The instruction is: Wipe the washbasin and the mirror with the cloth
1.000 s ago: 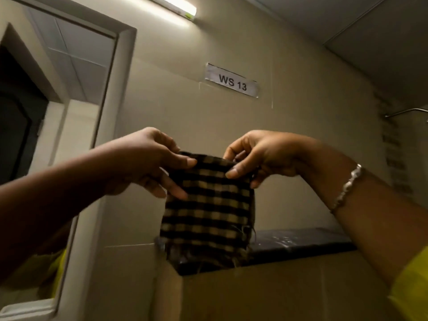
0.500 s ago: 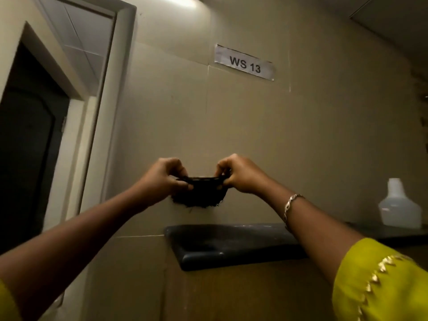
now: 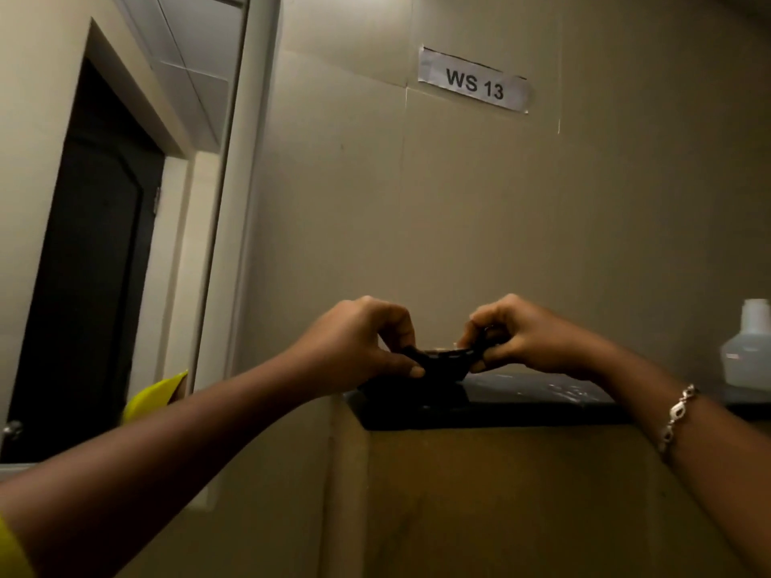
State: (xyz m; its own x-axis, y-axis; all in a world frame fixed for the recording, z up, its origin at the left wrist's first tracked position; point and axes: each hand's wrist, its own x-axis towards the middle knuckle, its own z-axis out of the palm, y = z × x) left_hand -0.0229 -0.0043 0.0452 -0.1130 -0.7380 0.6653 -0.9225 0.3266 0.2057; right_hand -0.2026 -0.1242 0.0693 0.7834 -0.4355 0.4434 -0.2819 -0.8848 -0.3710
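The dark checked cloth (image 3: pixel 444 362) is folded small and hangs between both hands just above the left end of a black ledge (image 3: pixel 542 400). My left hand (image 3: pixel 359 344) pinches its left end with curled fingers and thumb. My right hand (image 3: pixel 521 340) grips its right end the same way. The mirror (image 3: pixel 125 202) in its pale frame fills the left side and reflects a dark doorway and a yellow sleeve. No washbasin shows in the frame.
A translucent plastic bottle (image 3: pixel 749 348) stands on the ledge at the far right. A paper label reading WS 13 (image 3: pixel 473 83) is stuck high on the beige wall. Below the ledge is a plain beige panel (image 3: pixel 500 494).
The cloth hung open a second ago; both hands have folded it small and lowered it down onto the ledge's left end. The view has tilted down slightly.
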